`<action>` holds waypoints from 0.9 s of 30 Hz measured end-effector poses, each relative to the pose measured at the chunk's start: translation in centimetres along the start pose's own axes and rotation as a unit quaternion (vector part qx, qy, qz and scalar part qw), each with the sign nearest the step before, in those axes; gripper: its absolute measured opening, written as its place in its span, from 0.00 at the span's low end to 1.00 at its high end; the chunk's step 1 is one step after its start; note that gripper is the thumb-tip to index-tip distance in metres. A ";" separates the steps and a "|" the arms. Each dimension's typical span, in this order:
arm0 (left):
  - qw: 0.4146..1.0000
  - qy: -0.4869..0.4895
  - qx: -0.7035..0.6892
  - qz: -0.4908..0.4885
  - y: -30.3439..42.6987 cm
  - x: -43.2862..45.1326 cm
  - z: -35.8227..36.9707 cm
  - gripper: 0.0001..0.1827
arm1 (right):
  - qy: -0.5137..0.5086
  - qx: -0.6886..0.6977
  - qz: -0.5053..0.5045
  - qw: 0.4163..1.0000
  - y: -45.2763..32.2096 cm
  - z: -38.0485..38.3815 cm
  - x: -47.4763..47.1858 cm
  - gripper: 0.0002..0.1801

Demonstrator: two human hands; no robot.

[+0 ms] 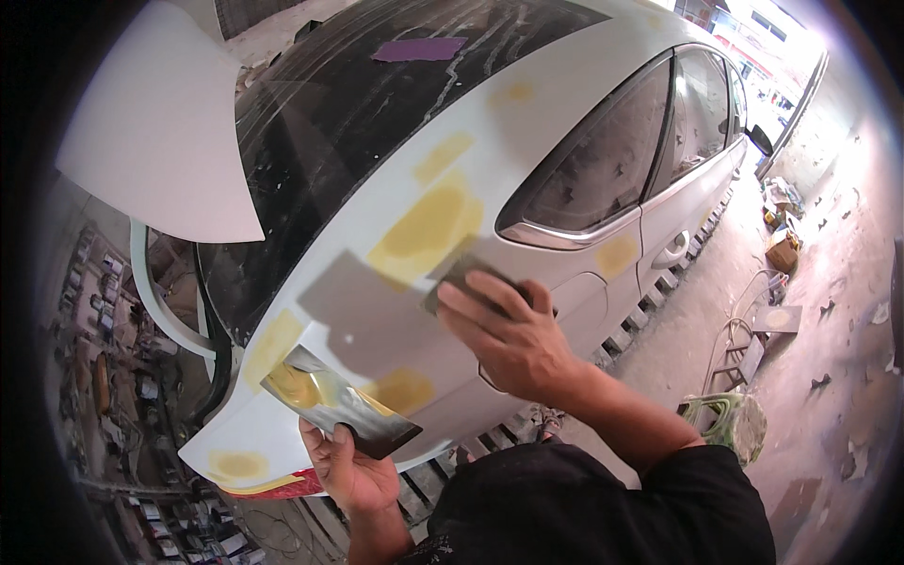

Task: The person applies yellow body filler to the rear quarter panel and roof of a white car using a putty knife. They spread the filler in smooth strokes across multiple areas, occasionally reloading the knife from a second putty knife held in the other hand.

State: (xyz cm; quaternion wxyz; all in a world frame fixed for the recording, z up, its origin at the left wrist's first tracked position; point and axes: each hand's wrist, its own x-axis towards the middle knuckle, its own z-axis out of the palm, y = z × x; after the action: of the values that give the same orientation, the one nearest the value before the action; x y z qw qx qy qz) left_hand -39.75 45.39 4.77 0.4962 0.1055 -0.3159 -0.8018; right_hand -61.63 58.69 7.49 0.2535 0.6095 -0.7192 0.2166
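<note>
My left hand (357,473) grips a flat, shiny metal-like plate (385,424) by its near edge, thumb on top. Yellow body filler (300,388) is smeared over the plate's far end. In my right hand (519,339) is a dark flat spreader or pad (462,275), blurred, its face hidden under the fingers. It lies against or just over the white rear quarter panel (452,353) of a car; contact cannot be made out. A large yellow filler patch (427,226) is beside its far edge. Smaller patches (399,392) dot the panel.
At left the white boot lid (162,127) stands raised beside the dusty rear window (318,127), which carries a purple strip (420,49). A red tail light (296,484) sits below. On the right floor are a stool (727,424), a hose (731,328) and a cardboard box (782,248).
</note>
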 end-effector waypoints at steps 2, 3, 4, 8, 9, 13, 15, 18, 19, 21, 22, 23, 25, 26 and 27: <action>1.000 0.014 0.007 -0.014 -0.1 -0.3 -0.3 0.30 | 0.004 -0.068 -0.033 0.997 0.6 0.1 2.1 0.23; 1.000 0.019 0.013 -0.018 -0.2 -0.4 -0.4 0.30 | 0.031 -0.078 -0.062 0.995 0.7 0.3 3.2 0.22; 0.999 0.024 0.018 -0.022 -0.2 -0.4 -0.5 0.30 | 0.041 -0.079 -0.085 0.992 0.6 0.5 4.3 0.21; 1.000 0.003 0.029 -0.010 -0.2 -0.3 -1.0 0.29 | 0.066 -0.086 -0.124 0.986 -0.2 1.6 6.9 0.17; 0.999 0.004 0.032 -0.008 -0.2 -0.2 -1.1 0.29 | 0.054 -0.086 -0.126 0.987 -0.2 1.7 6.9 0.16; 0.999 0.005 0.038 -0.004 -0.2 0.1 -1.5 0.28 | 0.022 -0.090 -0.107 0.990 1.1 1.3 4.9 0.17; 0.999 0.006 0.036 -0.003 -0.3 0.1 -1.7 0.28 | -0.019 -0.104 -0.091 0.990 2.2 1.0 3.3 0.18; 1.000 -0.003 0.027 -0.003 -0.5 0.1 -1.9 0.28 | -0.015 -0.095 -0.072 0.993 3.4 0.8 1.4 0.22; 1.000 -0.004 0.027 0.001 -0.6 0.1 -1.9 0.28 | -0.011 -0.086 -0.063 0.994 3.6 0.6 0.9 0.23; 0.999 -0.024 0.022 -0.002 -0.7 -0.1 -2.0 0.30 | -0.014 -0.079 -0.038 0.996 3.6 -0.1 0.3 0.24; 0.999 -0.032 0.021 0.000 -0.7 -0.1 -2.0 0.31 | -0.008 -0.073 -0.020 0.997 3.6 -0.6 0.3 0.24; 0.999 -0.032 0.025 -0.003 -0.8 -0.2 -2.0 0.31 | 0.032 -0.067 -0.018 0.997 3.6 -1.0 0.5 0.24; 0.999 -0.031 0.034 -0.007 -0.9 -0.5 -2.1 0.31 | 0.018 -0.061 0.040 0.997 4.2 -2.2 1.5 0.27; 0.999 -0.029 0.032 -0.017 -1.0 -0.7 -2.1 0.31 | 0.028 -0.058 0.072 0.995 4.4 -2.5 2.3 0.28; 0.999 -0.027 0.030 -0.021 -1.0 -0.8 -2.1 0.31 | 0.031 -0.064 0.102 0.992 4.7 -2.5 3.4 0.28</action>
State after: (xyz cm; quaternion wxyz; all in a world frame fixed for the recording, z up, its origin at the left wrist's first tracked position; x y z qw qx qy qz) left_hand -39.09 45.54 2.41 0.4669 0.1051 -0.3510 -0.8048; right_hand -66.48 58.39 11.61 0.2907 0.5087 -0.7818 0.2134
